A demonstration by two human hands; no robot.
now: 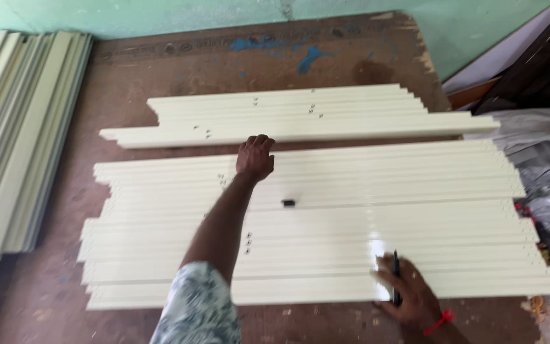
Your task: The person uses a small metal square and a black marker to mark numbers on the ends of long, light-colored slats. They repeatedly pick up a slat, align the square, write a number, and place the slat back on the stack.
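**Cream strips on brown board: both hands down, pen in right**

On the brown board (160,76), head view: two batches of cream-coloured strips. Near batch (364,223) is wide, ends staggered; far batch (300,118) is smaller, lying just apart from it.

L hand (255,157) reaches across, fingers curled, resting at far edge of near batch by the gap; grips nothing visible. R hand (408,293) lies flat on near edge of the batch w/ a black pen (396,277) held under the fingers. Small black item (288,203), prob. a cap, sits loose on strips between the hands. More strips stacked at left (14,127).

Risks: glossy strips may slide under L-hand pressure, upsetting alignment; loose cap could roll off; frame blurred, small marks unreadable.
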